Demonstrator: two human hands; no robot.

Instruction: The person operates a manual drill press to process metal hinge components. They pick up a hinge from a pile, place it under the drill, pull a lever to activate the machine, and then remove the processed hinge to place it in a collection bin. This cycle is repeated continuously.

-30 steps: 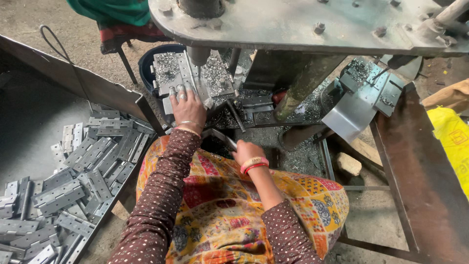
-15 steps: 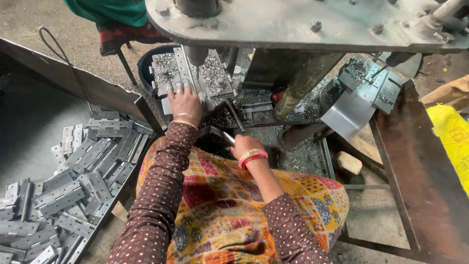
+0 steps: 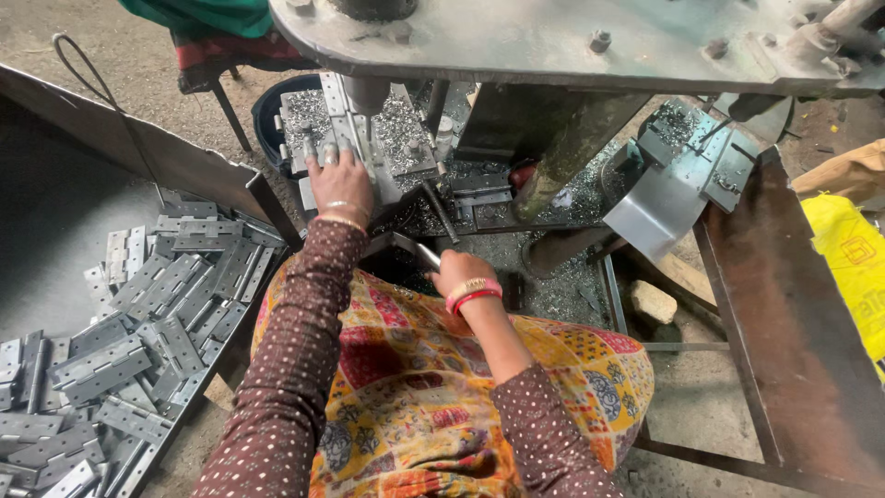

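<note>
My left hand [image 3: 339, 182] rests flat on a grey metal hinge plate [image 3: 343, 129] lying on the drill press table under the drill bit [image 3: 366, 103]. Its fingers press the plate down, and metal shavings cover the table around it. My right hand [image 3: 458, 269] sits lower, near my lap, closed around a thin metal lever handle [image 3: 435, 214] that runs up toward the machine. Red and gold bangles circle that wrist.
A big pile of grey metal hinges [image 3: 120, 341] lies on the floor at left, beside a slanted metal sheet [image 3: 138, 148]. The machine's heavy top plate [image 3: 572, 41] hangs overhead. A rusty steel frame [image 3: 784, 314] stands at right, with a yellow sack [image 3: 853, 254] behind it.
My left hand has slid forward onto the plate under the drill bit. My right hand has stayed low by the lever.
</note>
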